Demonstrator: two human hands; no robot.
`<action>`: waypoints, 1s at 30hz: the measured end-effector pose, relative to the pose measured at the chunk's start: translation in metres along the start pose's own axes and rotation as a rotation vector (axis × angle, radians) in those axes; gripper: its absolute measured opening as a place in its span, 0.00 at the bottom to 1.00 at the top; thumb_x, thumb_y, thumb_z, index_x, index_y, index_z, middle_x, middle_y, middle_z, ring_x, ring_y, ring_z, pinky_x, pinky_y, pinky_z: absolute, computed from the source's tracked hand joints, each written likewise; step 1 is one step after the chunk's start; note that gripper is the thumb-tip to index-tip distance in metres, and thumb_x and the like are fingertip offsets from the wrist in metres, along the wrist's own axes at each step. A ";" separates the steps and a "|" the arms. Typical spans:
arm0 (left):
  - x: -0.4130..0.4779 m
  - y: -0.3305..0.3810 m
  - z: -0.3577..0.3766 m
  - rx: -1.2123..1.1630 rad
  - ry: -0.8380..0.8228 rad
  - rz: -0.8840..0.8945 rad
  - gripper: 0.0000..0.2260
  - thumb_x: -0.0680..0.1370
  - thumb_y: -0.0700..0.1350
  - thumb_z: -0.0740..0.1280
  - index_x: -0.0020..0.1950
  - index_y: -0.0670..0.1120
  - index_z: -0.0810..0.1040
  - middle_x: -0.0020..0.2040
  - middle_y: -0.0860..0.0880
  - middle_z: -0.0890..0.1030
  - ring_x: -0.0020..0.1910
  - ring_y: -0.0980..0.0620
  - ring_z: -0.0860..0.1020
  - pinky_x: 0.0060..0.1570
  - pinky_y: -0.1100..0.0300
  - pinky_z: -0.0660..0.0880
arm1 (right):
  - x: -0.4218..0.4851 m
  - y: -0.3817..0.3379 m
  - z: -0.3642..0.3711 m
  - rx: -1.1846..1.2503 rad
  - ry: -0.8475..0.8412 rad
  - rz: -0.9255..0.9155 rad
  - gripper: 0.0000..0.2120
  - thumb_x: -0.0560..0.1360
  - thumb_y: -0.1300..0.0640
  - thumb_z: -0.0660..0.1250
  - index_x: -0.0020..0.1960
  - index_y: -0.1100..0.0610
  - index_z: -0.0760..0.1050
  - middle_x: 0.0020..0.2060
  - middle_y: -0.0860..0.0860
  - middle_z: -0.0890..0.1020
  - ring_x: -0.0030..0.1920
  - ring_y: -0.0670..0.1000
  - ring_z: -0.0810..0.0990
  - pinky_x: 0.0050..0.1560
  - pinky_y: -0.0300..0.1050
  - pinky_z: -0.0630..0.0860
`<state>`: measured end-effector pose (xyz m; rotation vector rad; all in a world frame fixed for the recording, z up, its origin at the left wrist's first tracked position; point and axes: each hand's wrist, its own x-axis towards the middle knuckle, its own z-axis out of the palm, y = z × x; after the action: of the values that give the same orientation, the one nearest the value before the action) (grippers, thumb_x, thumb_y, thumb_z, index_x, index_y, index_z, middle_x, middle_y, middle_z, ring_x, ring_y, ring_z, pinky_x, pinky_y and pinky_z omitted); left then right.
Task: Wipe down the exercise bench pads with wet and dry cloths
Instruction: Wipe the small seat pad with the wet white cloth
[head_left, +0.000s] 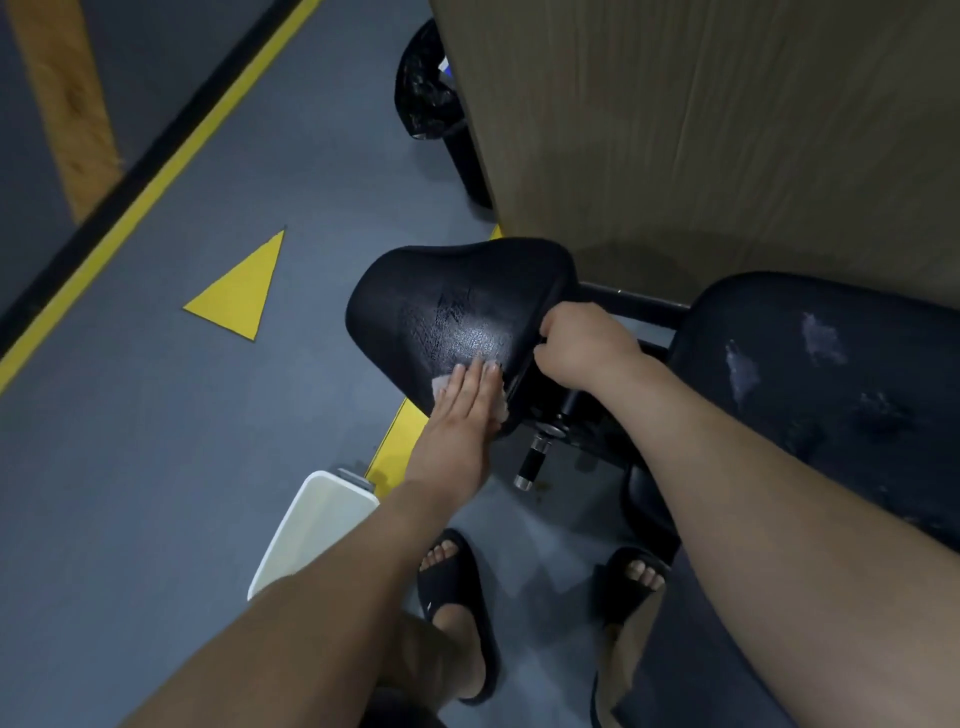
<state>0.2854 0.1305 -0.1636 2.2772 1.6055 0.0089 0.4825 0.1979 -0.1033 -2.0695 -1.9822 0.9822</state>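
Head view (the only view).

- Small seat pad (457, 306): black, tilted towards the camera. A glossy, streaked patch covers its middle and near part. I read this as a wet film from wiping. The far edge and left side look matt, so probably not yet covered.
- Left hand (462, 400): laid flat, fingers straight and together, pressing a pale cloth (439, 385) against the near edge of the seat pad. Only the cloth's corners show on either side of the hand. Nothing is gripped; the palm simply bears down.
- Right hand (582, 343): fingers curled round the right edge of the seat pad, steadying it.
- Long pad (831, 374): to the right, partly behind the right forearm. It has pale, scuffed-looking patches and no obvious sheen. Whether these are wear or drying residue I cannot tell.
- White tub (317, 525): on the floor just below the left forearm. Contents not visible.
- Second cloth: none seen.

Progress, as a judgement: the wet pass on the seat pad is under way and roughly half done. Left to do are the rest of that pad, the drying pass, and likely the whole long pad. Early in the task overall.
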 end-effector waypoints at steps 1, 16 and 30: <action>-0.006 0.002 -0.004 -0.070 0.005 -0.024 0.39 0.76 0.29 0.59 0.84 0.48 0.49 0.84 0.49 0.48 0.83 0.50 0.42 0.79 0.62 0.43 | -0.005 -0.003 0.000 0.024 -0.008 -0.010 0.07 0.76 0.59 0.66 0.40 0.55 0.77 0.43 0.53 0.82 0.44 0.55 0.81 0.43 0.46 0.79; -0.039 0.068 -0.098 -1.258 0.152 -0.427 0.11 0.76 0.28 0.65 0.51 0.42 0.79 0.45 0.42 0.82 0.42 0.48 0.81 0.46 0.56 0.79 | -0.086 -0.020 -0.028 0.690 -0.243 0.080 0.26 0.82 0.35 0.57 0.64 0.54 0.78 0.53 0.51 0.82 0.51 0.51 0.81 0.56 0.51 0.80; -0.006 0.145 -0.049 -1.085 -0.272 -0.284 0.13 0.81 0.33 0.58 0.61 0.45 0.75 0.62 0.45 0.75 0.56 0.51 0.77 0.62 0.50 0.79 | -0.120 0.096 -0.062 0.581 -0.057 0.297 0.08 0.77 0.65 0.68 0.49 0.55 0.70 0.44 0.57 0.78 0.42 0.53 0.81 0.48 0.53 0.85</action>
<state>0.4049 0.0957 -0.0750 1.1613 1.2779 0.3802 0.6040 0.0944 -0.0587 -2.0211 -1.2084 1.4687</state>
